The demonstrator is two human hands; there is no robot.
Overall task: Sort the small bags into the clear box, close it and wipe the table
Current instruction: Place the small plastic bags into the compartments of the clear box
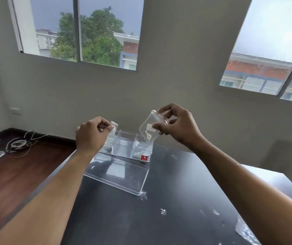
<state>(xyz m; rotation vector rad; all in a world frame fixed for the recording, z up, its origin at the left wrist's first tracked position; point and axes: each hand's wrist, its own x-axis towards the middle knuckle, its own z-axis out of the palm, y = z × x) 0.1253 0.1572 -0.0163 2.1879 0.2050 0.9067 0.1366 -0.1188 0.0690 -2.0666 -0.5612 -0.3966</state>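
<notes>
Our right hand (178,126) pinched a small bag of white beads (149,129) by its top, hanging tilted over the clear box's (124,145) right compartment. Our left hand (91,134) gripped another small bag (112,129) above the left compartment.

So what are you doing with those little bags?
A person is sorting small bags into a clear box with compartments on a dark table. The right hand holds a bag of tiny white beads above the right compartment. The left hand pinches another small bag over the left side. The lid lies off, in front of the box.
</notes>
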